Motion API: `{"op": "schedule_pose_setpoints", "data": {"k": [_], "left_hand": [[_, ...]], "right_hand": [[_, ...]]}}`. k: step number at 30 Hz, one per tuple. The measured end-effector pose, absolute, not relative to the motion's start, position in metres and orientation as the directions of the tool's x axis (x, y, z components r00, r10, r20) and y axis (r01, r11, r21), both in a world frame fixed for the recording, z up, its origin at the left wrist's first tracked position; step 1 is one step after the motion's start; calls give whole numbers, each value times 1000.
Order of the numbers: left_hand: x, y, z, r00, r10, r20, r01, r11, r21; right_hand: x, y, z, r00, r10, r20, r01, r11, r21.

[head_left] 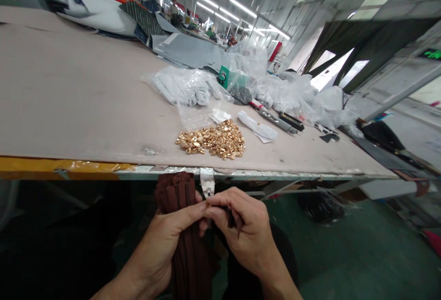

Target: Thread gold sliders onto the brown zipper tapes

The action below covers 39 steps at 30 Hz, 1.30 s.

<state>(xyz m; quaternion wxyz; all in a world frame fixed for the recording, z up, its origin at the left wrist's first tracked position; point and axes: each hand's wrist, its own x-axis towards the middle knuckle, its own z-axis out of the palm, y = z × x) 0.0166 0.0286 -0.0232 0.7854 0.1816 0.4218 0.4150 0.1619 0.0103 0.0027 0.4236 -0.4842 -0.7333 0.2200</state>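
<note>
A bundle of dark brown fabric strips (pixel 188 254) hangs below the table edge, its folded top end (pixel 175 189) showing above my left hand. My left hand (pixel 168 231) is wrapped round the bundle, the thumb reaching right. My right hand (pixel 241 226) pinches with thumb and forefinger right by the left thumb tip. What lies between those fingertips is too small and covered to make out. Just above the fingertips a pale tab (pixel 207 181) hangs from the table edge. Close by on the table is a pile of small shiny gold metal pieces (pixel 220 139).
Clear plastic bags (pixel 189 86) lie behind the gold pile. A crumpled white strip (pixel 257 127) and a grey utility knife (pixel 275 120) lie to its right. Grey sheets (pixel 189 48) and fabric stacks are further back. People (pixel 174 8) are in the far background.
</note>
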Motion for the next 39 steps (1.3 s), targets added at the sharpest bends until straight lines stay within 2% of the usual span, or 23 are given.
{"op": "schedule_pose_setpoints", "data": {"k": [5,11,14,17,19,22,25,28,30,35,39], "left_hand": [[23,32,-22,275,803,-529,-526,586,617],[19,30,-21,288,784,-550,-457,617,640],[14,26,-27,313,780,-542,-400,626,669],[11,23,-30,350,792,-500,-386,608,694],[11,21,-28,352,805,-477,-393,590,706],[12,19,-22,317,829,-461,-398,558,729],[11,21,-21,341,865,-368,-372,484,792],[9,23,-28,368,896,-248,-330,375,866],[9,23,-34,363,904,-228,-303,346,888],[15,19,-33,332,898,-289,-295,390,873],[16,17,-24,304,886,-351,-388,452,803]], "right_hand": [[160,10,-3,-146,856,497,531,491,-690],[156,11,-2,-111,880,462,548,442,-710],[150,15,-2,3,924,382,511,327,-795],[144,22,-3,105,976,191,317,149,-937],[144,26,-3,121,987,108,193,83,-978],[145,23,-2,114,977,180,212,153,-965],[144,13,2,40,963,266,284,244,-927],[138,3,5,67,973,220,283,193,-940],[134,0,6,94,982,162,282,130,-950],[138,1,4,102,994,37,240,11,-971],[147,6,2,120,992,-26,21,-29,-999]]}}
